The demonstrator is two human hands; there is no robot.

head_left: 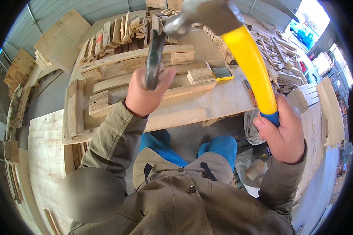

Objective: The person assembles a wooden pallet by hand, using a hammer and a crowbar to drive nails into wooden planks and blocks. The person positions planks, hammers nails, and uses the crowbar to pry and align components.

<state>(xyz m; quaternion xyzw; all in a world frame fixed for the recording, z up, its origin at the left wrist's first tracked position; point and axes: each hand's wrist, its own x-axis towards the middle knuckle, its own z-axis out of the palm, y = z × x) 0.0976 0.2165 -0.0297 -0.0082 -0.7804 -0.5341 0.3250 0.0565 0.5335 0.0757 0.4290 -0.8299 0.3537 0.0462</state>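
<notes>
Close in front of the camera, my right hand [284, 133] is wrapped round the blue lower end of a hammer [252, 62] with a curved yellow handle. Its worn metal head points left, toward the top of a dark, flat metal bar [155, 58]. That bar is upright in my closed left hand [150, 91]; its exact kind does not show. Whether hammer and bar touch, I cannot tell. Below and beyond the hands, long wooden boards [180, 116] and short stacked wood blocks [200, 76] lie on a plywood-topped bench [231, 96].
A yellow-and-grey object [222, 73] sits beside the blocks. Wood offcuts [117, 33] are heaped at the back, with another pile [282, 58] at the right. A large plywood sheet [47, 152] stands at the left. A plastic bag [255, 172] lies low by my right side.
</notes>
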